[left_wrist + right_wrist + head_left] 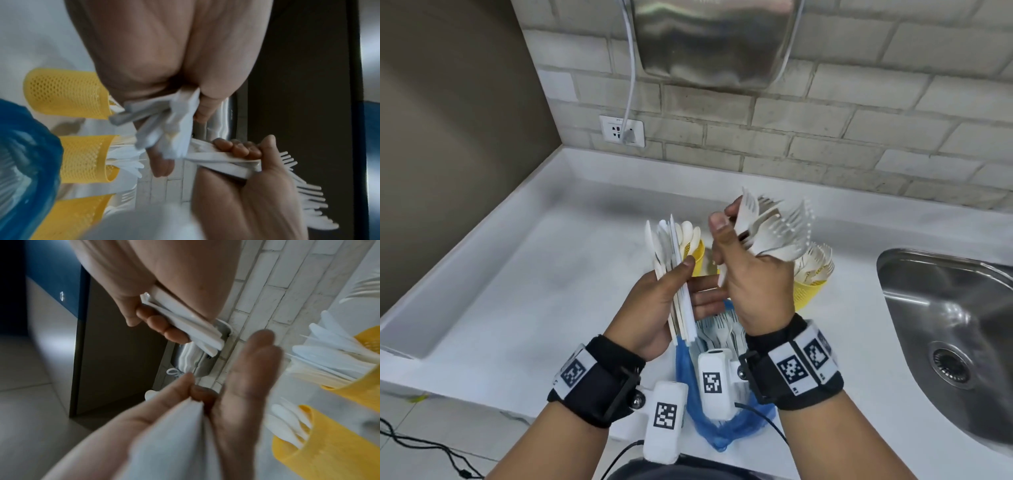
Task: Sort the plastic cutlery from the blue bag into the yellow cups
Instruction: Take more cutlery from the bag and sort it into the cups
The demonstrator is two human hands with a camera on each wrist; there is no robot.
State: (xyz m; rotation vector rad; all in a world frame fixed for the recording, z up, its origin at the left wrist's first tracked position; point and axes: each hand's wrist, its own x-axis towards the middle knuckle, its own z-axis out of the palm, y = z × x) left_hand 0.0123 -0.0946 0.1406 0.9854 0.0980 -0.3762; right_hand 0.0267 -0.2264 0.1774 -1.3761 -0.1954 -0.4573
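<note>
My left hand (654, 308) grips a bundle of white knives and spoons (671, 260) upright, thumb across the front. My right hand (750, 274) grips a fanned bunch of white forks (777, 229), tines up and to the right. Both hands hover close together above the open blue bag (722, 425), where more cutlery (719, 330) lies. Behind the hands stand mesh yellow cups: one (698, 257) holding spoons, another (810, 289) holding forks. The left wrist view shows three yellow cups (86, 159) in a row beside the blue bag (24, 162).
A steel sink (948, 329) lies to the right in the white counter (534, 274). On the brick wall behind hang a wall socket (621, 132) and a metal hand dryer (712, 41). A brown wall closes off the left side.
</note>
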